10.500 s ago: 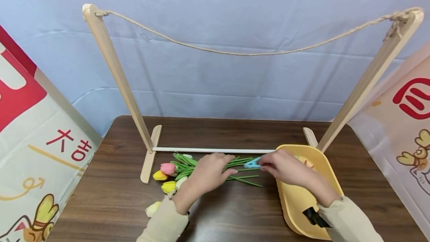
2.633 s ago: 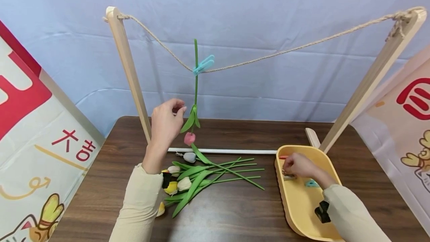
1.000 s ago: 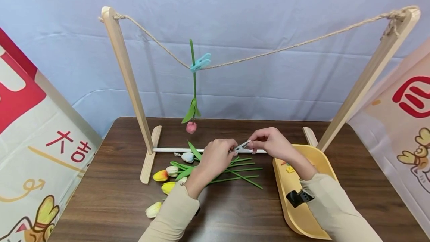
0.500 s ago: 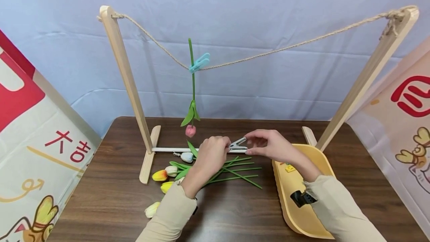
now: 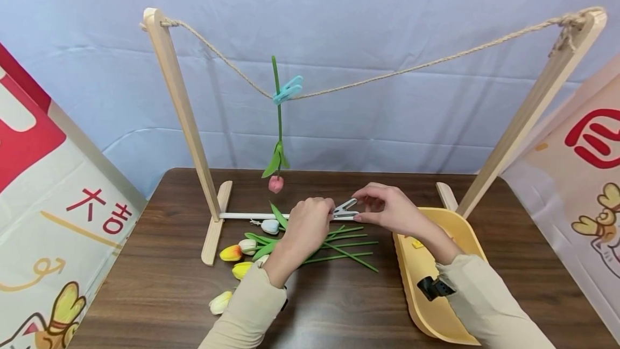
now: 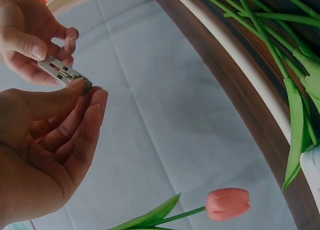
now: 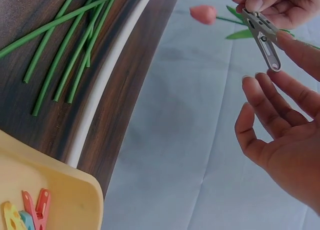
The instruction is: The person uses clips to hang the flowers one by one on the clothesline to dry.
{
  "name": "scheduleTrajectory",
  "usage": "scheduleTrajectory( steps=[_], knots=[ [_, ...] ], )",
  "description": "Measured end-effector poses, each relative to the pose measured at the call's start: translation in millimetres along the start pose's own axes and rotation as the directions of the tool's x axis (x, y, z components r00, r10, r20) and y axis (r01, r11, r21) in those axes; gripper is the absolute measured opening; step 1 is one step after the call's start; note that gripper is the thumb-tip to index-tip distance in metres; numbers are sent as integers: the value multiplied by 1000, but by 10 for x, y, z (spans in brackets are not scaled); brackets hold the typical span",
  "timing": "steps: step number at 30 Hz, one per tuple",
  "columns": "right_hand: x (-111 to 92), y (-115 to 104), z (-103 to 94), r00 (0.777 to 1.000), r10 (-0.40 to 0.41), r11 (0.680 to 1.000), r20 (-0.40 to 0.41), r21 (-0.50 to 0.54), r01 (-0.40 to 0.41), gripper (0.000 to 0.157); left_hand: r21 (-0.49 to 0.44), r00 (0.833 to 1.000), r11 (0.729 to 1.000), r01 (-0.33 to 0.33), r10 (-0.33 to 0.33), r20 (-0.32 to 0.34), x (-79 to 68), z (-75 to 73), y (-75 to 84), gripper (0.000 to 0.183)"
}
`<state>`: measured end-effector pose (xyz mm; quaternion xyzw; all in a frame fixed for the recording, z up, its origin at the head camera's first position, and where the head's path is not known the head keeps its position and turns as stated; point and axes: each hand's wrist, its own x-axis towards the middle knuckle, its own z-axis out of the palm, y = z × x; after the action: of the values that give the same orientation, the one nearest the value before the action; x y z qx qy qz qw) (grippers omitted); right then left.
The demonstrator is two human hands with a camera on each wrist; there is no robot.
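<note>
A grey clothespin (image 5: 345,210) is held between both hands above the table. My left hand (image 5: 307,224) pinches its gripping end between thumb and forefinger. The thumb and index finger of my right hand (image 5: 393,210) hold the spread handle ends, its other fingers bent loosely below in the right wrist view. A pink tulip (image 5: 276,183) hangs head down from the rope (image 5: 368,83), its stem clipped by a light blue clothespin (image 5: 289,89). Under my left hand and forearm lie several more tulips, with yellow (image 5: 241,270) and white heads and green stems (image 5: 351,256) pointing right; part of them is hidden.
The rope spans two wooden posts (image 5: 181,114), joined low down by a white rod (image 5: 254,216). A yellow bin (image 5: 472,225) stands at the right under my right forearm. Red, yellow and blue clothespins (image 7: 37,210) lie inside it. Patterned panels flank the table.
The pink tulip went from the table to the rope. My right hand left the bin with the grey clothespin, and my left hand came down from the hanging tulip to it. Lately both hands barely move.
</note>
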<state>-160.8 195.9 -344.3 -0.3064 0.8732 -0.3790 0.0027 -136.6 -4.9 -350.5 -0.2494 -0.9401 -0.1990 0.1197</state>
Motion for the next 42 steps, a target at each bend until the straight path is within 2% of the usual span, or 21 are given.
scheduleTrajectory(
  steps=[5, 9, 12, 16, 19, 23, 27, 30, 42],
  knots=[
    [-19, 20, -7, 1000, 29, 999, -9, 38, -29, 28, -17, 1000, 1000, -3, 3, 2, 0, 18, -6, 3],
    [-53, 81, -59, 995, 96, 993, -41, 69, -93, 25, -65, 1000, 998, 16, -16, -10, 11, 38, -71, 4],
    [-102, 155, -126, 984, 163, 984, -77, 82, -156, 23, -78, 999, 996, 49, -48, 16, 30, 73, -156, 8],
    [-191, 270, -197, 965, 236, 970, -112, 85, -227, 18, -55, 985, 992, 109, -101, 143, 36, 208, -275, 14],
    [-256, 350, -217, 957, 266, 963, -117, 74, -259, 14, -20, 958, 988, 150, -140, 248, 25, 376, -355, 15],
    [-331, 427, -213, 953, 289, 957, -86, 69, -283, 11, 39, 932, 984, 176, -179, 316, -6, 581, -428, 27],
    [-382, 472, -216, 955, 290, 955, -60, 85, -285, 7, 118, 922, 973, 197, -225, 315, -32, 703, -473, 28],
    [-395, 484, -229, 959, 278, 957, -54, 98, -272, 6, 160, 921, 965, 206, -247, 301, -47, 763, -510, 24],
    [-437, 517, -286, 960, 270, 962, -71, 60, -266, 6, 237, 921, 948, 212, -275, 275, -78, 891, -549, 21]
  ],
)
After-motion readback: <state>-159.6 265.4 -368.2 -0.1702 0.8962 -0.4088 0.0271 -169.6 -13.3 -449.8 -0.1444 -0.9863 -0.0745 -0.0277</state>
